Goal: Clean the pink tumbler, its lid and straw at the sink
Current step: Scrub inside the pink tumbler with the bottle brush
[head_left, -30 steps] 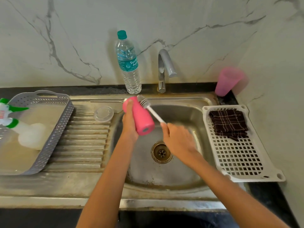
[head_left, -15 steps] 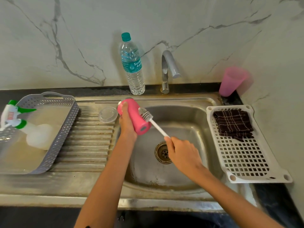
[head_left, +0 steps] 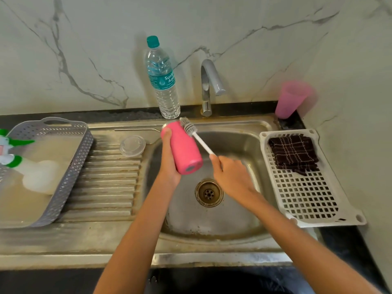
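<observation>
My left hand [head_left: 169, 158] grips the pink tumbler [head_left: 185, 148] tilted over the sink basin [head_left: 237, 209], its base toward me. My right hand [head_left: 231, 177] holds the white handle of a bottle brush [head_left: 194, 134]; the bristle head lies against the tumbler's upper right side near its far end. The clear round lid [head_left: 132, 146] lies flat on the ribbed draining board. A thin metal straw [head_left: 135, 129] lies along the sink's back ledge, left of the tumbler.
A water bottle [head_left: 162, 79] and the tap [head_left: 209, 85] stand behind the basin. A pink cup [head_left: 291, 99] stands in the back right corner. A white rack [head_left: 307, 187] holds a dark cloth [head_left: 293, 154]. A grey basket [head_left: 70, 166] at left holds a spray bottle [head_left: 10, 153].
The brush head slid down the tumbler's side toward its base, then back up to the far end. My left hand has kept hold of the tumbler throughout.
</observation>
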Motion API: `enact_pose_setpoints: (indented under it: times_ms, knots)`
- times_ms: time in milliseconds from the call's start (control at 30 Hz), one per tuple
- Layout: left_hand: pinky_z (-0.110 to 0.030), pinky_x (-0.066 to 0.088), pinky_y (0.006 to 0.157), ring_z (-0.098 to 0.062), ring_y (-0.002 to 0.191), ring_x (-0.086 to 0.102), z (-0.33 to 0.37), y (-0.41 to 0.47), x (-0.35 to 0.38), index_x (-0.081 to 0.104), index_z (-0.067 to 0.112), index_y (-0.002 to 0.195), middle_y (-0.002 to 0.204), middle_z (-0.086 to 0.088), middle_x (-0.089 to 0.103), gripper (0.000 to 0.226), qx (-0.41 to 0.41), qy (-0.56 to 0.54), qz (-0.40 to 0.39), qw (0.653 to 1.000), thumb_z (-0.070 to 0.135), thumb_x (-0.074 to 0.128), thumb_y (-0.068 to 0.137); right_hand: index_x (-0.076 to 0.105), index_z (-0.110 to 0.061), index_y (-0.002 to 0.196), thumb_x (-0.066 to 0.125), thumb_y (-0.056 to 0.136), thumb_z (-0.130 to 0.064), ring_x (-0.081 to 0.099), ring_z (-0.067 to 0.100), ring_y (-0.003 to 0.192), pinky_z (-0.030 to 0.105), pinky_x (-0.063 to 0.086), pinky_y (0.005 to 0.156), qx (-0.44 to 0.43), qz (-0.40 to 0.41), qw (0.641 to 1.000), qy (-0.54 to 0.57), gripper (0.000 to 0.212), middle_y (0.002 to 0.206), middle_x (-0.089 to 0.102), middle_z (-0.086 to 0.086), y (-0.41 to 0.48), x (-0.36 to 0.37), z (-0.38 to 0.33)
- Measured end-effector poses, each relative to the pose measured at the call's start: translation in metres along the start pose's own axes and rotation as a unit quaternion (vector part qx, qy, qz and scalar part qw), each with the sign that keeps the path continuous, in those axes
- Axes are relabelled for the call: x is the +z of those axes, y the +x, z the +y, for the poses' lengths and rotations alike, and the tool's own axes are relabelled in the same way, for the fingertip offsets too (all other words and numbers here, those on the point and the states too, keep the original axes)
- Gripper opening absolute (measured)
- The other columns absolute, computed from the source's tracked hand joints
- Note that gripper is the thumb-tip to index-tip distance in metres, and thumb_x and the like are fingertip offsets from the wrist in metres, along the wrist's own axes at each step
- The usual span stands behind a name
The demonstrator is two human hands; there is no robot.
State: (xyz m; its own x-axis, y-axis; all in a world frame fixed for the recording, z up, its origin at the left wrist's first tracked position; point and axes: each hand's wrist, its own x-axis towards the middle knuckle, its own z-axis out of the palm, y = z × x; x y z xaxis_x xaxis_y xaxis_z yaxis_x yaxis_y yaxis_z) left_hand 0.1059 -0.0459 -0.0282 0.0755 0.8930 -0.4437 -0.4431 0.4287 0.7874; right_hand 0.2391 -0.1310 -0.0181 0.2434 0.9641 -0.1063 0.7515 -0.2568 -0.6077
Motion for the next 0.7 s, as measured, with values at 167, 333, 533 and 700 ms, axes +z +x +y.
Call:
enact_pose_setpoints:
  times_ms: [167, 333, 533, 700]
  knots:
    - [-0.033, 0.060, 0.065, -0.018, 0.072, 0.072, 0.015, 0.016, -0.010, 0.054, 0.012, 0.123, 0.093, -0.008, 0.070, 0.057, 0.045, -0.082, 0.092, 0.991, 0.060, 0.053, 0.091, 0.039, -0.022, 0.063, 0.027, 0.101, -0.051, 0.058, 0.032, 0.068, 0.036, 0.044, 0.059, -0.020, -0.030, 0.999, -0.005, 0.049, 0.066, 0.056, 0.005, -0.023, 0.009, 0.006]
    - [-0.035, 0.060, 0.065, -0.018, 0.075, 0.072, 0.005, 0.007, -0.017, 0.058, 0.018, 0.116, 0.092, -0.007, 0.072, 0.045, 0.017, -0.024, 0.016, 0.999, 0.056, 0.052, 0.093, 0.039, -0.021, 0.063, 0.028, 0.101, -0.050, 0.056, 0.033, 0.074, 0.035, 0.040, 0.063, -0.005, -0.024, 1.000, 0.004, 0.049, 0.071, 0.058, 0.008, -0.013, 0.005, 0.004]
    - [-0.035, 0.060, 0.068, -0.020, 0.078, 0.071, 0.005, 0.009, -0.020, 0.056, 0.018, 0.115, 0.095, -0.009, 0.071, 0.050, 0.031, -0.085, 0.043, 0.995, 0.061, 0.050, 0.091, 0.047, -0.017, 0.068, 0.028, 0.100, -0.051, 0.057, 0.030, 0.070, 0.034, 0.043, 0.061, -0.025, -0.035, 0.999, -0.006, 0.051, 0.070, 0.060, 0.008, -0.018, 0.004, 0.003]
    - [-0.034, 0.060, 0.063, -0.021, 0.075, 0.071, 0.004, 0.004, -0.026, 0.057, 0.016, 0.117, 0.089, -0.009, 0.073, 0.048, -0.001, -0.068, -0.025, 0.997, 0.056, 0.048, 0.093, 0.039, -0.022, 0.061, 0.028, 0.100, -0.052, 0.055, 0.030, 0.063, 0.035, 0.039, 0.056, -0.019, -0.020, 1.000, 0.002, 0.051, 0.058, 0.048, 0.000, -0.028, 0.003, 0.015]
